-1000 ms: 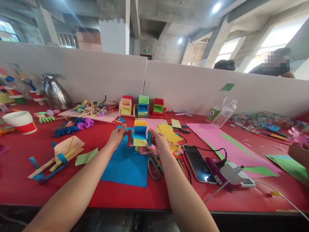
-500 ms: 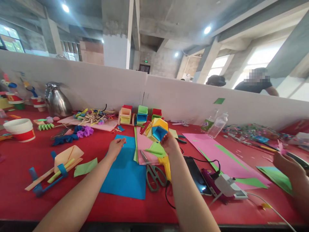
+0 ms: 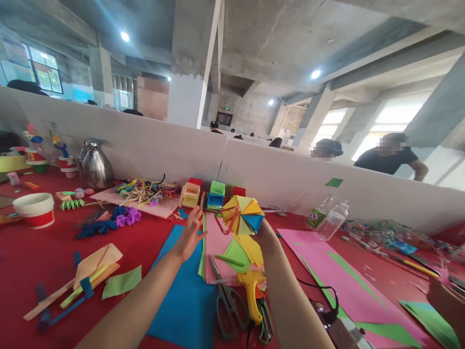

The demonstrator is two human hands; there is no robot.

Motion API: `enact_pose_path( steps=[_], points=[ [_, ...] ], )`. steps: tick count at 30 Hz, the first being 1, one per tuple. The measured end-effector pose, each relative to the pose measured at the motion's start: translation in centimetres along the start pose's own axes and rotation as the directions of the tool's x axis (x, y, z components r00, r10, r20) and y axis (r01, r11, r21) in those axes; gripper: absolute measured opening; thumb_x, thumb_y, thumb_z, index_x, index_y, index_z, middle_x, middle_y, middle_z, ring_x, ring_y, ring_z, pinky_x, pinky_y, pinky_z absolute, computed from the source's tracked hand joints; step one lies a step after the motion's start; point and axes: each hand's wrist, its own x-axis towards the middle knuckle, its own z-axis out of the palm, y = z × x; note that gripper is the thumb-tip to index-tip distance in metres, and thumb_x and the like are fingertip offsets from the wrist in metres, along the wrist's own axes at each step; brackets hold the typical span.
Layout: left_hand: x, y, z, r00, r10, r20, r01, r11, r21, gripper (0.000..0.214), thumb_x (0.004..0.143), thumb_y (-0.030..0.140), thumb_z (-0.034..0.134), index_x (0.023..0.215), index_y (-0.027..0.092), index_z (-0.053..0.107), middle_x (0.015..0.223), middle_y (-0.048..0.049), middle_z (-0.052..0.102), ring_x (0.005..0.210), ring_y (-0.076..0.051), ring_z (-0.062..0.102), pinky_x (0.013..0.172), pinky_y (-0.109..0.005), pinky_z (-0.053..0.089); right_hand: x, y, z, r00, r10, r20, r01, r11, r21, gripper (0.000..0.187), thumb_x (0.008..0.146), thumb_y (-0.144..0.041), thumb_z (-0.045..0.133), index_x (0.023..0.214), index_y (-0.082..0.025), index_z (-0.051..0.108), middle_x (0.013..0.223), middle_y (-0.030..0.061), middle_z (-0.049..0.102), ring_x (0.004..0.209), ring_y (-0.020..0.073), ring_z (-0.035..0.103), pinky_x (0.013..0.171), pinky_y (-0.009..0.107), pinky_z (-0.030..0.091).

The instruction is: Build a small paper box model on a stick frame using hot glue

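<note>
My right hand [image 3: 268, 237] grips a round folded-paper basket [image 3: 238, 213], yellow with a blue panel, from its right side. A red paper strip [image 3: 225, 224] loops at the basket's left. To the left, my left hand [image 3: 191, 236] hovers over the papers, fingers apart, holding nothing and not touching the basket. Below lie a blue sheet [image 3: 181, 291], a pink sheet [image 3: 213, 232] with green and yellow pieces, scissors [image 3: 227, 303], a yellow glue gun [image 3: 251, 291] and a utility knife [image 3: 266, 320]. The right fingers are partly hidden.
Small paper boxes [image 3: 217, 194] stand against the white partition [image 3: 152, 140]. A steel jug [image 3: 96, 165], a paper cup [image 3: 35, 211] and a paper-and-stick model [image 3: 87, 276] are left. Plastic bottles [image 3: 334, 220] and a co-worker's hand [image 3: 441, 295] are right.
The paper basket has turned from its blue opening to its pleated side. My left hand has moved closer to it and its fingers have spread. The camera view has tilted upward.
</note>
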Motion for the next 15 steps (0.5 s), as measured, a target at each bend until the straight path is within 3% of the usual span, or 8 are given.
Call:
enact_pose_path(
  steps=[3, 5, 7, 10, 12, 15],
  points=[
    [0.0, 0.4, 2.0, 0.972, -0.137, 0.19, 0.162, 0.979, -0.124, 0.075, 0.058, 0.059, 0.065, 0.124, 0.038, 0.036, 0.129, -0.0053, 0.044, 0.106, -0.023, 0.051, 0.077, -0.037, 0.046, 0.4, 1.1, 0.4, 1.0, 0.011, 0.028, -0.012, 1.0, 0.026, 0.015, 0.057, -0.031, 0.065, 0.065, -0.019, 0.062, 0.057, 0.0021, 0.065, 0.062, 0.0206, 0.063, 0.056, 0.03, 0.048],
    [-0.1, 0.4, 2.3, 0.929, -0.219, 0.298, 0.24, 0.97, -0.035, 0.069, 0.06, 0.059, 0.063, 0.12, 0.032, 0.043, 0.108, -0.0069, 0.058, 0.085, -0.02, 0.06, 0.065, -0.031, 0.047, 0.6, 1.5, 0.1, 0.999, 0.002, 0.032, -0.003, 0.999, 0.038, 0.015, 0.055, -0.031, 0.066, 0.064, -0.019, 0.062, 0.058, 0.0018, 0.066, 0.062, 0.0201, 0.063, 0.057, 0.03, 0.048],
    [-0.1, 0.3, 2.0, 0.894, -0.271, 0.358, 0.256, 0.963, 0.088, 0.061, 0.063, 0.064, 0.057, 0.11, 0.026, 0.052, 0.087, -0.0065, 0.062, 0.064, -0.016, 0.059, 0.051, -0.024, 0.041, 0.6, 1.7, -0.5, 0.999, -0.016, 0.029, 0.015, 0.999, 0.045, 0.014, 0.054, -0.03, 0.067, 0.062, -0.018, 0.063, 0.059, 0.0017, 0.066, 0.061, 0.0194, 0.062, 0.057, 0.029, 0.048],
    [0.4, -0.2, 0.8, 0.895, -0.277, 0.35, 0.184, 0.943, 0.276, 0.054, 0.067, 0.069, 0.046, 0.079, 0.019, 0.062, 0.06, -0.0032, 0.056, 0.043, -0.009, 0.042, 0.042, -0.022, 0.027, 0.2, 1.8, -1.7, 0.998, -0.056, 0.004, 0.055, 0.997, 0.05, 0.015, 0.053, -0.031, 0.068, 0.06, -0.018, 0.063, 0.06, 0.0015, 0.066, 0.06, 0.019, 0.061, 0.057, 0.029, 0.048],
    [0.9, -0.7, 0.0, 0.912, -0.278, 0.302, 0.149, 0.91, 0.388, 0.051, 0.07, 0.065, 0.046, 0.054, 0.018, 0.055, 0.044, 0.0008, 0.043, 0.038, -0.007, 0.03, 0.04, -0.023, 0.02, -0.3, 2.0, -2.4, 0.996, -0.082, -0.023, 0.083, 0.996, 0.043, 0.017, 0.056, -0.034, 0.067, 0.062, -0.019, 0.063, 0.062, 0.0014, 0.067, 0.064, 0.0198, 0.062, 0.059, 0.029, 0.048],
    [1.7, -1.9, -1.3, 0.945, -0.26, 0.198, 0.135, 0.863, 0.487, 0.048, 0.072, 0.055, 0.052, 0.04, 0.02, 0.041, 0.039, 0.004, 0.029, 0.037, -0.008, 0.023, 0.041, -0.025, 0.017, -1.1, 2.8, -2.9, 0.991, -0.107, -0.076, 0.107, 0.994, -0.003, 0.021, 0.066, -0.041, 0.062, 0.069, -0.02, 0.064, 0.069, 0.002, 0.067, 0.07, 0.0205, 0.062, 0.059, 0.03, 0.049]
  ],
)
